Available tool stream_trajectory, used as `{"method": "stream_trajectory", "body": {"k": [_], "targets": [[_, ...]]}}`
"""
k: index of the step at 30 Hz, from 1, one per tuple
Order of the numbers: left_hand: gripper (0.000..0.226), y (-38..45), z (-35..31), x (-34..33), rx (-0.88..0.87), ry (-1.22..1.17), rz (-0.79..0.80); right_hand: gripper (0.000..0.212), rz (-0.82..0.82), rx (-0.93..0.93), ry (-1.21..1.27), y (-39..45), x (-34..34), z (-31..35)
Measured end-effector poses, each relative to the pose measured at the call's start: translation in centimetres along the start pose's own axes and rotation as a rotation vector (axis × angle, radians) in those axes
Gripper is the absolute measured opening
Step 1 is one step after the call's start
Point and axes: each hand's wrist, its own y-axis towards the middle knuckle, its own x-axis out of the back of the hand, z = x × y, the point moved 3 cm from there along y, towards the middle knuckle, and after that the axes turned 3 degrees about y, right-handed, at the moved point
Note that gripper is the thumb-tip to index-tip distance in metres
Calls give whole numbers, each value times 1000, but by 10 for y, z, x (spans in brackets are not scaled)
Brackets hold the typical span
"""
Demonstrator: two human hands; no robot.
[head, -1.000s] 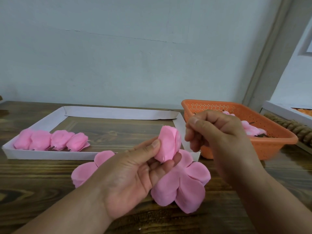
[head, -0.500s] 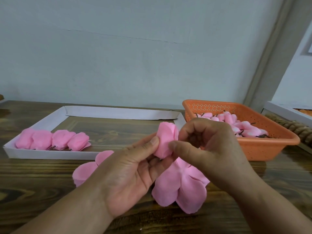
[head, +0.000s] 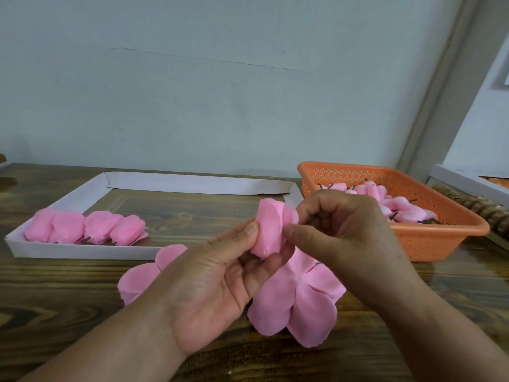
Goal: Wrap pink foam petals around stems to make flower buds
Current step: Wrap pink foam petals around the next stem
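My left hand (head: 217,282) grips a pink foam bud (head: 271,226) between thumb and fingers, above the table's middle. My right hand (head: 338,238) pinches the bud's right petal edge with thumb and curled fingers. The bud's stem is hidden. Flat pink foam petal pieces (head: 297,301) lie on the wooden table under both hands, with another petal piece (head: 143,277) showing left of my left wrist. Several wrapped buds (head: 88,227) lie in a row in the white cardboard tray (head: 82,252) at the left.
An orange plastic basket (head: 429,244) at the right holds several small pink pieces on dark stems (head: 396,205). A thick rope (head: 473,210) and a white ledge lie beyond it. A pale wall stands behind the table.
My right hand has come left from beside the basket to the bud and now pinches its petal. My left hand has kept the bud in about the same place.
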Motion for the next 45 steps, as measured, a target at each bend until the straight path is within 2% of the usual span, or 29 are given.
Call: {"method": "stream_trajectory", "body": {"k": [4,12,16,20,30,41,45], "targets": [[29,1,0,2,-17,37,38,12,-8,36,1,-1,-2,1],[35,5,2,8,-62,87,17,24,-19,163,-117,-4,-9,5],[36,5,3,8,-70,78,-15,24,-32,190,-151,-5,-9,3],[31,4,3,7,-63,91,-23,14,-42,208,-217,-6,-13,4],[32,1,3,7,-81,98,-72,27,-69,230,-416,-9,-18,1],[28,1,2,6,-104,137,-96,7,-92,275,-327,-9,-18,-1],[26,2,2,5,-107,140,-81,11,-20,334,-256,-8,-15,3]]}}
